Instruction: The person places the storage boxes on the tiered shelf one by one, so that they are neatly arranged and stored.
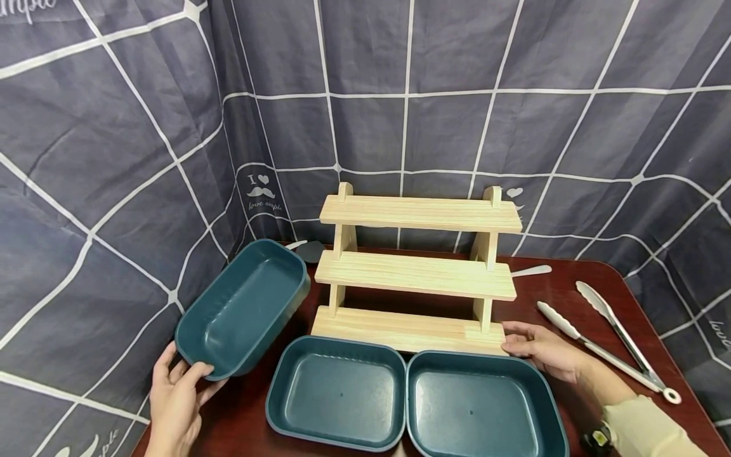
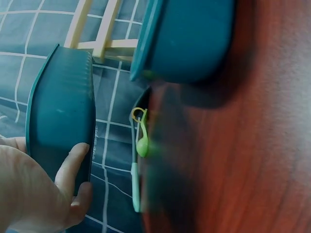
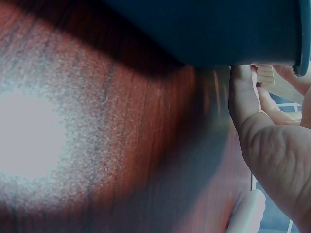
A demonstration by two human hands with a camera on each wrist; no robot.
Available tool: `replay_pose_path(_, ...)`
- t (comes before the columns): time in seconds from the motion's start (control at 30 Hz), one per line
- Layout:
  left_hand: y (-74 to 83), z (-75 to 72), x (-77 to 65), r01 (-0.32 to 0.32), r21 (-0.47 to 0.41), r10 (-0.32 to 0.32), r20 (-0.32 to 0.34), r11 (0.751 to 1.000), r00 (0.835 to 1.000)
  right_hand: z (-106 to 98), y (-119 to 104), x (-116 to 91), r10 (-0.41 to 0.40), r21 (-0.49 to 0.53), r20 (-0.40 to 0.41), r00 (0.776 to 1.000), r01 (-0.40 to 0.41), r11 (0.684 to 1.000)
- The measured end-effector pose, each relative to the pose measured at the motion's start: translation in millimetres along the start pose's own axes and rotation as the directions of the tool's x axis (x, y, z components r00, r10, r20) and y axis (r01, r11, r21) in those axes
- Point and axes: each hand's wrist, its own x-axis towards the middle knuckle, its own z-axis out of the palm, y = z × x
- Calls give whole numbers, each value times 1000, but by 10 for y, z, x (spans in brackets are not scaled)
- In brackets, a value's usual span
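My left hand (image 1: 177, 397) grips the near end of a dark teal plastic bin (image 1: 245, 311), thumb over the rim and fingers beneath. In the left wrist view, this bin (image 2: 63, 107) hangs clear of the table, its outer side showing. A three-tier wooden display stand (image 1: 417, 274) is at the back of the table. At the right end of its bottom board, my right hand (image 1: 545, 352) pinches the wood; the right wrist view partly hides this contact. Two matching bins, a left one (image 1: 342, 397) and a right one (image 1: 474, 403), sit side by side before the stand.
Metal tongs (image 1: 617, 349) lie spread on the red-brown table (image 1: 582, 276) at right. A white handle (image 1: 532, 271) pokes out behind the stand. Back left lies a dark spatula (image 1: 310, 251); a green spoon-like item (image 2: 142, 145) is near it. Checked grey cloth (image 1: 445, 133) surrounds the table.
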Motion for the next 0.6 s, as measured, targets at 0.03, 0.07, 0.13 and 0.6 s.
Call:
replay_pose_path(0.03,22,9,-4,0,-8,0,4,1000,1000,-1,1,0,-1,0,0,1000,1,1000)
replay_pose_path(0.07,45,20,-9,1,-13,-1,7,1000,1000,-2,3,0,-1,2,0,1000,1,1000)
replay_pose_path(0.13,90,41,-15,1,-26,0,16,1000,1000,-3,5,-2,-1,3,0,1000,1,1000)
replay_pose_path(0.6,340,260,10,-19,-39,23,109,999,994,2,5,-11,-22,20,15,1000,22,1000)
